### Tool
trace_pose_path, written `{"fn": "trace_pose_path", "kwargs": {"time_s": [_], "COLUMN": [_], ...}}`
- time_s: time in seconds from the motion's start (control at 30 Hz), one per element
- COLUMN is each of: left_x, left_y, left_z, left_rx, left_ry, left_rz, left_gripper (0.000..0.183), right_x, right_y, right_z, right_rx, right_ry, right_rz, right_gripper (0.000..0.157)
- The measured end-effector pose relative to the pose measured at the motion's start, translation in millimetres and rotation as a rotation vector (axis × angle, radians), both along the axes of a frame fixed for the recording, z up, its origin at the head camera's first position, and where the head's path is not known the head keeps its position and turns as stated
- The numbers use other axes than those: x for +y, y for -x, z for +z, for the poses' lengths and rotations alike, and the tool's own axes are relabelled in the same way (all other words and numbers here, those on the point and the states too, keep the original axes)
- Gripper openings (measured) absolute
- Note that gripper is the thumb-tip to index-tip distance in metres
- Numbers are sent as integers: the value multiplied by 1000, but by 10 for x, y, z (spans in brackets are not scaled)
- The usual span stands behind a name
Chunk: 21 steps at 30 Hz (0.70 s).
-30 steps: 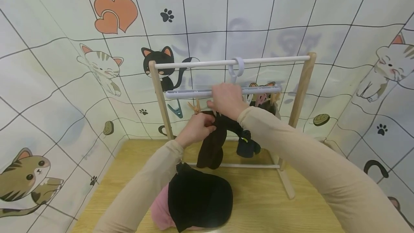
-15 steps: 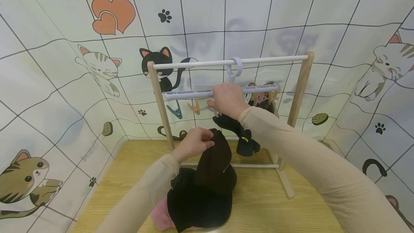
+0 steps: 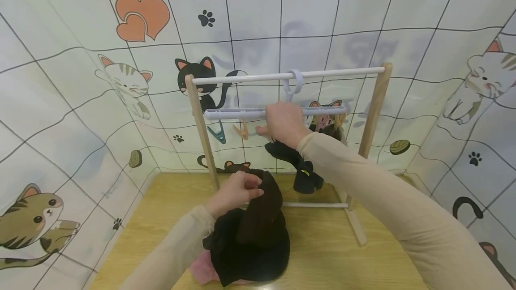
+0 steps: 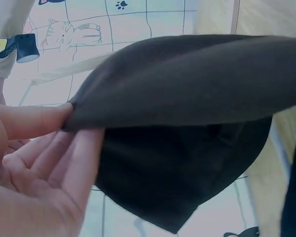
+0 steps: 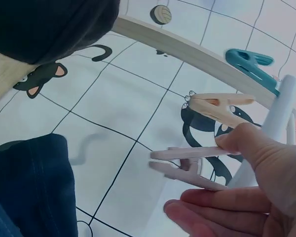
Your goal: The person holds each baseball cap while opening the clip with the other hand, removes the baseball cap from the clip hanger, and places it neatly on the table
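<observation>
My left hand (image 3: 238, 190) pinches a dark brown cloth piece (image 3: 263, 209) by its upper edge; its kind is unclear. The cloth hangs over a black cloth item (image 3: 251, 263) on the table. In the left wrist view, thumb and fingers meet at one corner of the brown cloth (image 4: 187, 84). Higher up, my right hand (image 3: 285, 121) is at the lilac hanger (image 3: 234, 114). The right wrist view has its thumb and fingers about a pale clothes peg (image 5: 187, 165) with nothing between the peg's tips.
The hanger hooks over the white rail of a wooden rack (image 3: 375, 111). Beside the peg hang a teal peg (image 3: 218, 134) and a peach peg (image 3: 242, 130). Dark cloth (image 3: 331, 131) hangs in pegs at the right. Pink cloth (image 3: 204, 268) lies under the black item.
The brown cloth has come down from the pale peg with my left hand, towards the black item on the table. My right hand has stayed at the hanger.
</observation>
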<state>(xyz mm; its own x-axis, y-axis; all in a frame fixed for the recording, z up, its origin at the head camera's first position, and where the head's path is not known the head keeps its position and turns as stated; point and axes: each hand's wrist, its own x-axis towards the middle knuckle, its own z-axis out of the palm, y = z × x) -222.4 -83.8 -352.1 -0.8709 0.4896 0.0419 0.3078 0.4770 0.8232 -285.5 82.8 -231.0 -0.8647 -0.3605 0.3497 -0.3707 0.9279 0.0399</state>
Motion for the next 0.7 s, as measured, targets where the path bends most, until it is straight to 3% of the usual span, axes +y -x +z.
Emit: {"fn": "trace_pose_path", "kwargs": {"time_s": [0.2, 0.37, 0.5, 0.7], "left_x": [-46, -52, -90, -261], "left_y": [-104, -193, -274, -387], "left_z": [-79, -166, -346, -658], "left_rx": [-57, -164, -230, -215], "left_ry": [-113, -215, -268, -265], "left_rz": [-50, -19, 19, 22], "left_gripper": [23, 25, 27, 16], "right_x": [-11, 7, 11, 8], "right_y": [9, 10, -5, -67], "right_z": [-21, -30, -55, -119], "right_rx": [34, 49, 63, 105], "right_ry": [27, 34, 51, 126], "right_rz": [13, 15, 28, 68], "right_gripper": [47, 48, 50, 48]}}
